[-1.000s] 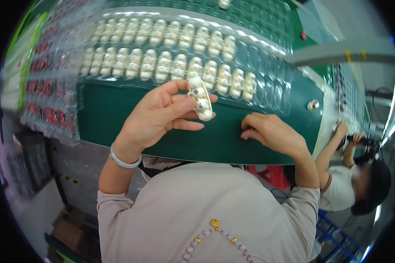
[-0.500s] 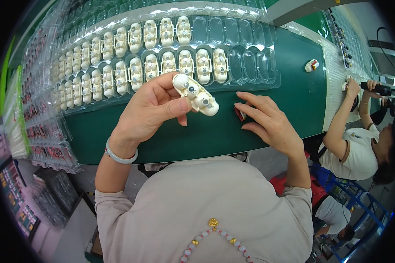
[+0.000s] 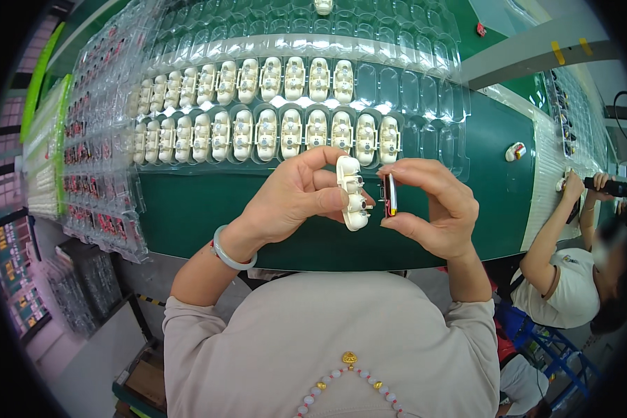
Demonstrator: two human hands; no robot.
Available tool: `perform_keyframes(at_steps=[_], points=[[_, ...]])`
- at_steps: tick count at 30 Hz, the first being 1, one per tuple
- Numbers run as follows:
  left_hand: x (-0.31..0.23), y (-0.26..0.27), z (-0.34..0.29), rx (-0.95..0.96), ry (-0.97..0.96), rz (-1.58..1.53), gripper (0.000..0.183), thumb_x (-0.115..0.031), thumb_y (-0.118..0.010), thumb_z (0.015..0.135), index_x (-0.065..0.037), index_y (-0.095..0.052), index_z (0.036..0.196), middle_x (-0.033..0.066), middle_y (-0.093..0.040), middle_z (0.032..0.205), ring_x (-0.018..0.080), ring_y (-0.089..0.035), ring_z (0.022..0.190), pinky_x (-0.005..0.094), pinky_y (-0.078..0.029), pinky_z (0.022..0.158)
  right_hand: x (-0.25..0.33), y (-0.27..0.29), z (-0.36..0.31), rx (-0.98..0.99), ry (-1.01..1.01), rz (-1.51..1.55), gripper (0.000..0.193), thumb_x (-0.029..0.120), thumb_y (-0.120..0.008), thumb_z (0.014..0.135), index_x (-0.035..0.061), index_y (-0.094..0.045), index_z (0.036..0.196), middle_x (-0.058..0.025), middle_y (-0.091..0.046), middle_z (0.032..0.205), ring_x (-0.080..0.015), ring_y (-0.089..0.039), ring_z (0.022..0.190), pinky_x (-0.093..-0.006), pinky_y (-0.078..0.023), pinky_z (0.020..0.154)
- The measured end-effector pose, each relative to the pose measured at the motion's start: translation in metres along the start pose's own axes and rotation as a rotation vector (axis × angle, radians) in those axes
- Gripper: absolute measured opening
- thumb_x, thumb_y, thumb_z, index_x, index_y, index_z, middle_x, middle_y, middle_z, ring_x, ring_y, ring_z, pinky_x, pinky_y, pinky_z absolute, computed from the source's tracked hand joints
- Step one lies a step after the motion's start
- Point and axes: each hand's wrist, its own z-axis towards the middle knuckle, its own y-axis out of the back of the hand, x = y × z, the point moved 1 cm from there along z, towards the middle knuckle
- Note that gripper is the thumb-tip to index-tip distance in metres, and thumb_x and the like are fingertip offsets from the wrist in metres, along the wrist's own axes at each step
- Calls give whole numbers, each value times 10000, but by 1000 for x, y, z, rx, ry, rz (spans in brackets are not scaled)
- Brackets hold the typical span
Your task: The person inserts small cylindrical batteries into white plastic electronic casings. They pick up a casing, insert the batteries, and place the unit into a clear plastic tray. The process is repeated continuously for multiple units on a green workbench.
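Observation:
My left hand is closed on a cream-white plastic housing, an elongated rounded shell held upright and turned edge-on, its inner side with small metal parts facing right. Between thumb and fingers, my right hand pinches a small flat module, dark with red, white and yellow edges; it looks like a circuit board, though its face is turned away. A narrow gap separates module and housing. Both hands are above the green table, just in front of a clear plastic tray bearing rows of similar housings.
Stacked clear trays with red parts stand at the left. A grey bar crosses at upper right. Right of the tray lies a small white-and-red part. Farther right, a co-worker handles a dark tool.
My right hand has lifted the small module off the table and brought it beside the housing. My left hand has turned the housing upright and edge-on. The whole view has shifted.

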Motion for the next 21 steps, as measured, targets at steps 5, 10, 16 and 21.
perform_keyframes(at_steps=[5, 10, 16, 21], points=[[0, 1, 0, -23, 5, -6, 338, -135, -625, 869, 26, -471, 1123, 124, -665, 928, 146, -654, 793, 255, -556, 685, -6, -5, 2, 31, 4, 25, 502, 38, -784, 621, -1, -619, 1094, -166, -634, 1065, -274, -620, 970, -333, -496, 830], [0, 1, -1, -54, 22, -20, 329, -140, -623, 872, 36, -471, 1105, 107, -662, 897, 137, -652, 768, 255, -563, 674, -10, -10, 2, 48, -9, 63, 492, 41, -762, 647, -2, -611, 1113, -169, -626, 1084, -279, -616, 978, -332, -495, 828], [-2, 0, -1, -60, 48, -21, 312, -134, -625, 869, 35, -473, 1084, 98, -656, 879, 138, -650, 771, 261, -567, 673, -6, -12, 3, 76, 31, -29, 484, 39, -747, 662, 1, -604, 1123, -172, -614, 1101, -280, -618, 965, -329, -501, 809], [-4, -1, -3, -76, 38, -16, 296, -132, -633, 863, 33, -494, 1065, 98, -655, 878, 141, -651, 772, 260, -567, 667, -7, -14, 4, 92, 53, -64, 487, 34, -751, 653, -1, -604, 1115, -169, -619, 1095, -283, -619, 966, -332, -502, 809]])
